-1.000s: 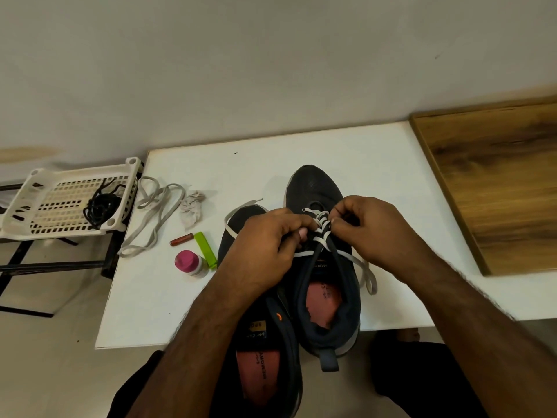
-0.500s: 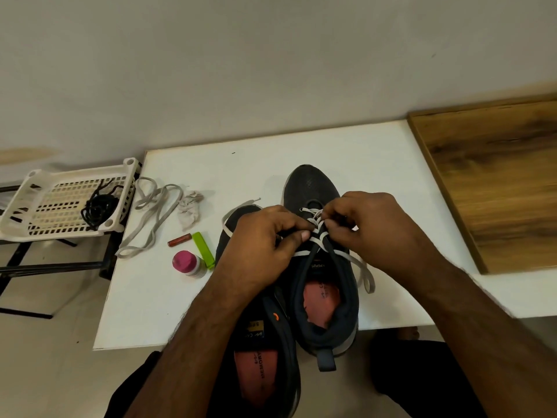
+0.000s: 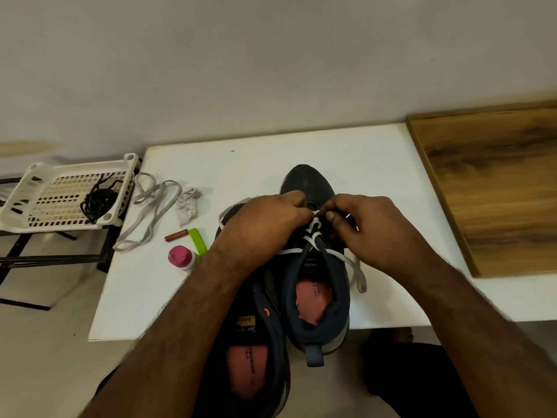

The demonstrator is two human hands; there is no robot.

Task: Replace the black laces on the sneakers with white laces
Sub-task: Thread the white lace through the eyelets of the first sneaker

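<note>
Right now both hands pinch the white lace over the sneaker, toe pointing away; left hand, right hand flanking its eyelets.

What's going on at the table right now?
A person is lacing the right-hand sneaker: the left hand and right hand both pinch the white lace near its lower eyelets. Several crossings are threaded. The other sneaker lies beside it. Black laces sit in the white basket; a spare lace lies on the table.

left sneaker heel cut off below, toe hidden under left hand
</note>
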